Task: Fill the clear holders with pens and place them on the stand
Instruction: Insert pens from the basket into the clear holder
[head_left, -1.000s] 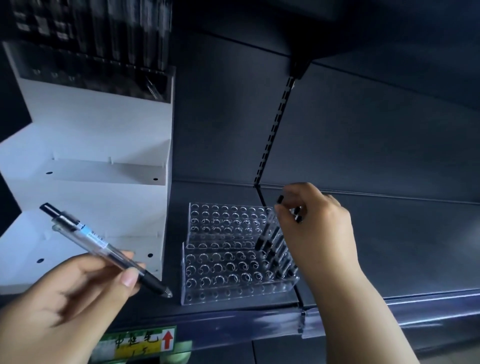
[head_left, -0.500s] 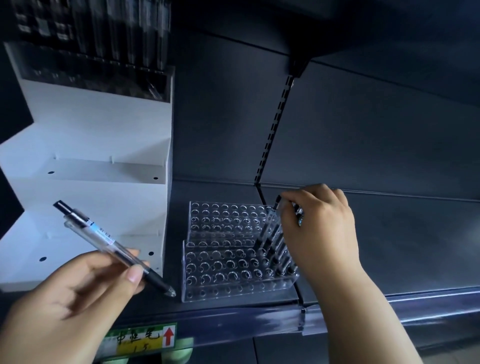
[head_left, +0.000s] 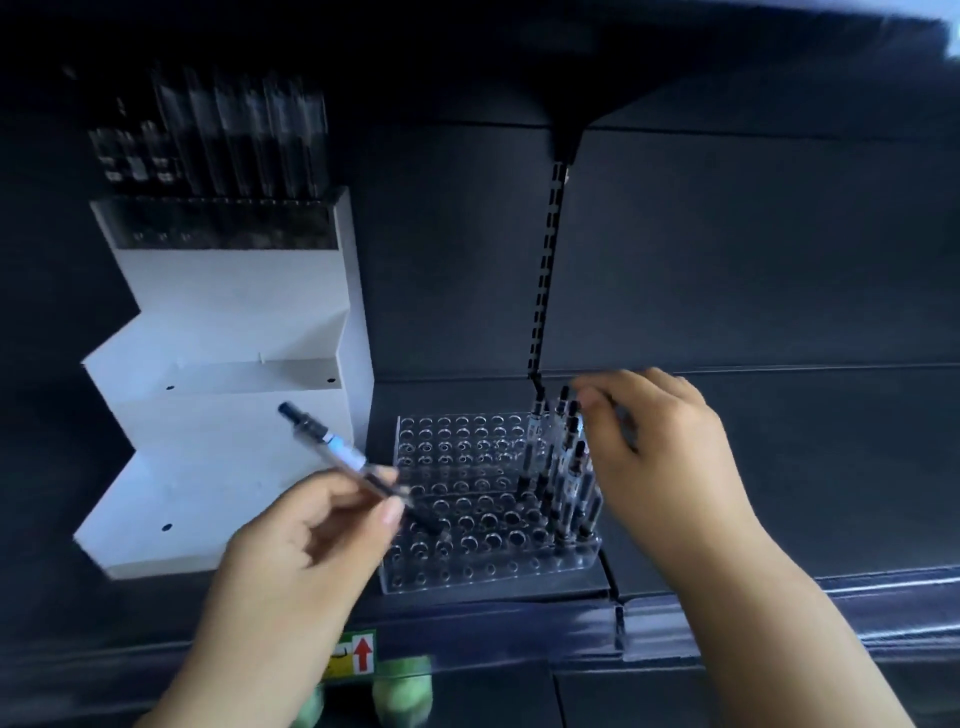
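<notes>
A clear stepped pen holder (head_left: 467, 519) full of holes sits on the dark shelf. Several black-capped pens (head_left: 563, 467) stand in its right-hand columns. My left hand (head_left: 306, 535) pinches a clear pen with a black tip (head_left: 343, 457), slanted with its tip over the holder's left side. My right hand (head_left: 660, 457) hovers just right of the standing pens, fingers loosely curved near their caps; it holds nothing that I can see. The white stepped stand (head_left: 228, 415) stands to the left, with a filled holder of pens (head_left: 218, 171) on its top step.
A slotted upright rail (head_left: 545, 270) runs down the dark back panel behind the holder. The shelf's front lip carries a label with a red arrow (head_left: 358, 654). Green blurred shapes (head_left: 400, 691) lie below the shelf edge.
My left hand has carried its pen rightward to the holder. My right hand has let go of the standing pens and drawn slightly right. The camera has tilted and moved closer.
</notes>
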